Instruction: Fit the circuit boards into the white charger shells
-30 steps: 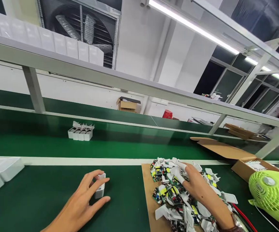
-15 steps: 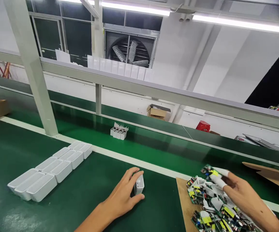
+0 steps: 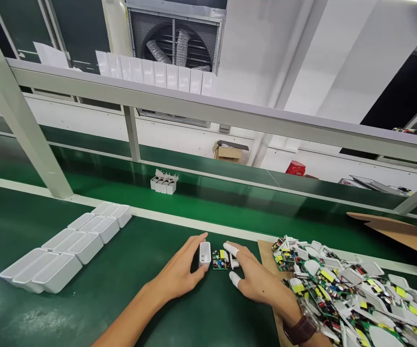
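Note:
My left hand (image 3: 181, 265) is curled around a small white plastic case (image 3: 205, 254), fingers at its far end and thumb at its near end. To the right of the case, close to it, is a green circuit board (image 3: 220, 260) with yellow and blue components and a white plastic piece at its right end. My right hand (image 3: 253, 274), with white covers on its fingertips, has finger and thumb on either side of that white piece, holding the board. Whether the board touches the case I cannot tell.
A big pile of circuit boards with white parts (image 3: 342, 289) lies on cardboard (image 3: 266, 250) at right. White cases (image 3: 58, 270) stand in rows at left. Beyond the pale strip, several filled cases (image 3: 164, 184) sit on the green belt. A metal post (image 3: 31, 115) rises at left.
My right hand has brought a circuit board from above the pile leftward to beside the white case. My left hand stays around the case. The view has tilted down and shifted right.

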Action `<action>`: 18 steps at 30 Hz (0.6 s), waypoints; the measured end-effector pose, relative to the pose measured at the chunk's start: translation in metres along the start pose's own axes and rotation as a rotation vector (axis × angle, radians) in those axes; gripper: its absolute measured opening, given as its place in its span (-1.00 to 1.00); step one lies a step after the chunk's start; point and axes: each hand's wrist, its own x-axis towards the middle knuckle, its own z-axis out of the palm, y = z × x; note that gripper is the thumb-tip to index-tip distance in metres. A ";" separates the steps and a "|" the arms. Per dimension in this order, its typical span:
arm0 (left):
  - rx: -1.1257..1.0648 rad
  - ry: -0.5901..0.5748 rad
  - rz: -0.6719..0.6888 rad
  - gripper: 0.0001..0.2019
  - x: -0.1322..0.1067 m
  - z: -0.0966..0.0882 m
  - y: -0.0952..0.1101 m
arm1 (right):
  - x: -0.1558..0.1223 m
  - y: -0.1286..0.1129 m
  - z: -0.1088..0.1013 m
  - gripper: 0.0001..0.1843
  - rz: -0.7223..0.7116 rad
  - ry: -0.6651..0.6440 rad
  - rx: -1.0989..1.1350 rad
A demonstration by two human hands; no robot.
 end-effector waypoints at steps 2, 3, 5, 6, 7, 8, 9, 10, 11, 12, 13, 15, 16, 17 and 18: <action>-0.014 -0.013 -0.003 -0.25 0.000 0.000 -0.001 | 0.004 0.006 0.009 -0.07 0.001 0.009 -0.029; -0.023 -0.015 -0.003 -0.24 0.000 0.000 -0.001 | 0.006 0.009 0.015 -0.06 0.010 0.021 -0.042; -0.037 -0.017 -0.006 -0.22 0.000 -0.001 -0.002 | 0.009 0.015 0.026 -0.09 0.037 0.056 -0.063; -0.042 -0.018 -0.008 -0.21 0.000 -0.001 -0.002 | 0.009 0.017 0.031 -0.09 0.049 0.078 -0.069; -0.044 -0.023 -0.013 -0.20 -0.001 -0.002 -0.002 | 0.009 0.019 0.036 -0.10 0.058 0.103 -0.071; -0.045 -0.030 -0.023 -0.19 -0.001 -0.002 -0.002 | 0.007 0.022 0.040 -0.10 0.063 0.130 -0.071; -0.045 -0.039 -0.035 -0.17 -0.001 -0.003 -0.002 | 0.005 0.024 0.043 -0.12 0.064 0.154 -0.069; -0.046 -0.050 -0.049 -0.15 -0.002 -0.003 -0.002 | 0.003 0.026 0.047 -0.15 0.065 0.175 -0.065; -0.048 -0.063 -0.066 -0.12 -0.002 -0.003 -0.003 | 0.002 0.028 0.050 -0.20 0.061 0.195 -0.062; -0.052 -0.079 -0.086 -0.09 -0.003 -0.003 -0.003 | 0.001 0.029 0.054 -0.25 0.044 0.221 -0.063; -0.061 -0.095 -0.106 -0.06 -0.003 -0.002 -0.004 | 0.000 0.030 0.057 -0.30 0.017 0.258 -0.064; -0.093 -0.123 -0.143 -0.02 -0.003 -0.001 -0.007 | 0.001 0.030 0.061 -0.35 -0.059 0.368 -0.064; -0.115 -0.132 -0.156 0.00 -0.003 -0.001 -0.008 | 0.002 0.029 0.061 -0.36 -0.098 0.432 -0.061; -0.139 -0.137 -0.167 0.01 -0.002 0.000 -0.010 | 0.002 0.027 0.060 -0.36 -0.133 0.489 -0.060; -0.161 -0.137 -0.180 0.01 -0.001 0.001 -0.012 | 0.002 0.023 0.057 -0.36 -0.161 0.537 -0.059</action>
